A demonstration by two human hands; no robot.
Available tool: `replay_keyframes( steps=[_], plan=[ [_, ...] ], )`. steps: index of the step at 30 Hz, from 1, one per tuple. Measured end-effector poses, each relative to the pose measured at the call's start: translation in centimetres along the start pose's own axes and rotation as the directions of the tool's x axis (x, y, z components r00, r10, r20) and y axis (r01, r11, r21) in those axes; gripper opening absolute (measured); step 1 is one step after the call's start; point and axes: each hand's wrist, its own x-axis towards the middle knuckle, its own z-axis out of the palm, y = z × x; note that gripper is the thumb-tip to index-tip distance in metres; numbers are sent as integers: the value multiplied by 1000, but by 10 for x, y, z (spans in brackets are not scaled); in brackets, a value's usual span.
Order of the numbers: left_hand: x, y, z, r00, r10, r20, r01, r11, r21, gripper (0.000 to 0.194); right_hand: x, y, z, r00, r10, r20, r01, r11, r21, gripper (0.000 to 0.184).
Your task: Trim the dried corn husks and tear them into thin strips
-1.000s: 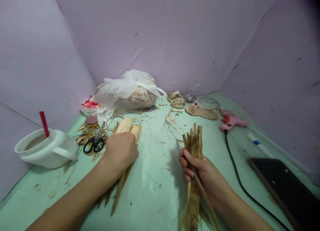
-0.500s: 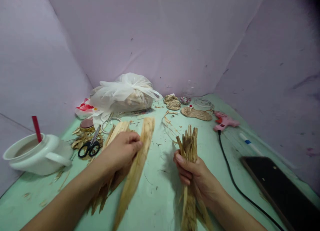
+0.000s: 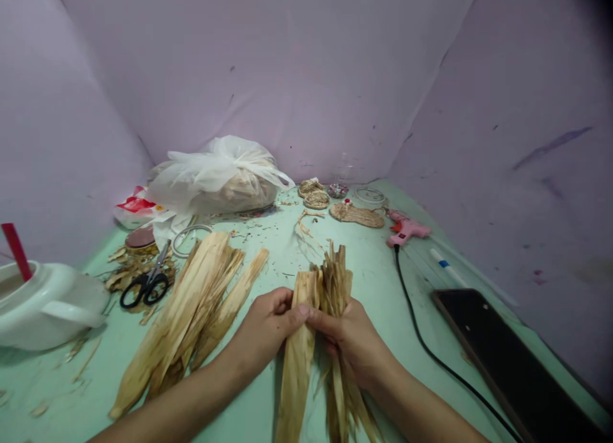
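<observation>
My left hand (image 3: 274,325) pinches a wide, pale dried leaf strip (image 3: 295,379) near its upper end, thumb in front. Beside it, my right hand (image 3: 357,337) is closed round a bundle of darker dried leaf strips (image 3: 338,280), whose frayed ends hang down toward me. The two thumbs meet where the wide strip lies against the bundle's left side. On the table left of my hands lies a pile of dried leaf strips (image 3: 191,296), with one narrower strip (image 3: 234,306) at its right edge. My right fingers are partly hidden behind the bundle.
Black-handled scissors (image 3: 146,286) lie on leaf scraps at left, near a white pot (image 3: 62,302). A knotted plastic bag (image 3: 220,181) stands at the back. On the right are a pink glue gun (image 3: 407,229), its black cord, a pen (image 3: 447,267) and a phone (image 3: 502,360).
My left hand has drawn a wide leaf strip from the pile and carried it right to the bundle. My right hand keeps its hold on the bundle. The view has turned slightly right.
</observation>
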Motion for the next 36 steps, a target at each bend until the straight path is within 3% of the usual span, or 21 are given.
replay_keyframes(
  steps=[5,8,12,15,19,23,26,29,36],
  plan=[
    [1,-2,-1,998,-34,-57,25,987,-161,31,-2,1,0,992,-55,116,59,998,-25,29],
    [2,-1,-2,990,-64,-125,44,988,-151,30,-1,0,-3,996,17,90,-18,1000,10,31],
    [3,3,-4,993,-62,-98,47,987,-155,26,1,-5,-5,987,113,110,-121,990,67,38],
    [3,4,-4,996,-62,-71,50,985,-167,26,1,-5,-4,988,126,94,-131,990,54,36],
    [3,2,-4,1000,-16,-21,13,990,-137,29,0,-3,-2,997,71,11,-71,997,-19,37],
    [1,1,0,993,61,-97,-54,996,68,25,-1,-2,-1,999,4,-38,-6,999,-52,40],
    [-3,4,4,993,118,-4,-116,981,152,25,0,-4,-2,999,3,-46,-4,1000,-9,40],
    [-6,6,5,991,72,112,-78,996,51,32,2,-6,-4,997,74,-35,-71,994,85,38],
    [3,0,-8,999,10,-50,-15,995,-95,27,4,-7,-6,996,84,-10,-81,980,179,29]
  ],
)
